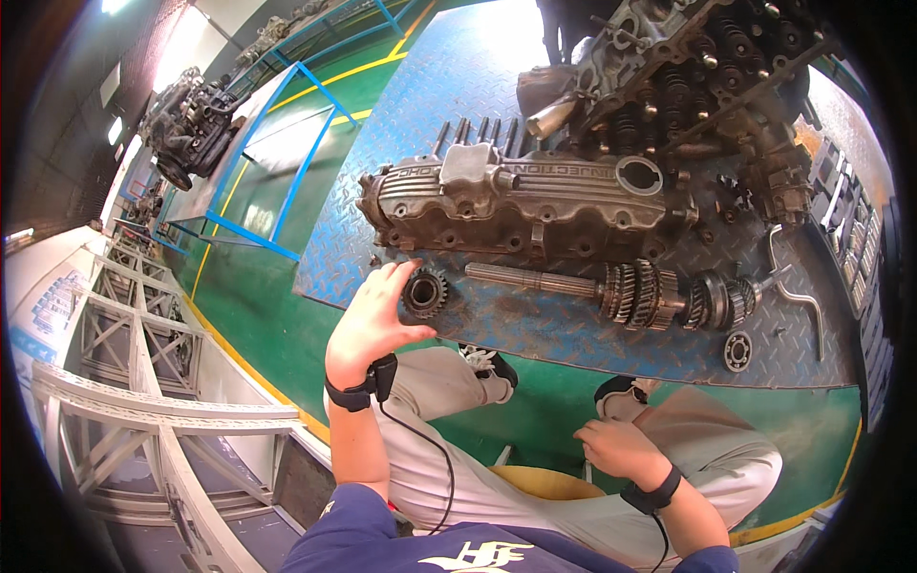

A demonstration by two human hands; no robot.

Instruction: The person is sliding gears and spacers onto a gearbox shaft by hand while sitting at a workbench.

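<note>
My left hand (368, 320) reaches to the near left edge of the blue metal tabletop. Its thumb and fingers are spread around a small dark toothed gear (440, 298), thumb on the near side, fingertips on the far side. Whether they press on it is hard to tell. My right hand (621, 449) hovers over my lap, off the table, fingers loosely bent, with nothing visible in it. Right of the gear lies a splined transmission shaft (535, 279) carrying several gears (645, 296). A ball bearing (737, 351) rests near the front edge.
Behind the shaft sits a ribbed metal valve cover (564, 205). A large engine part with springs (669, 86) stands at the back right. A bent metal rod (812, 306) and a tool case (850, 220) are at the right. A blue frame stand (287, 210) is at left.
</note>
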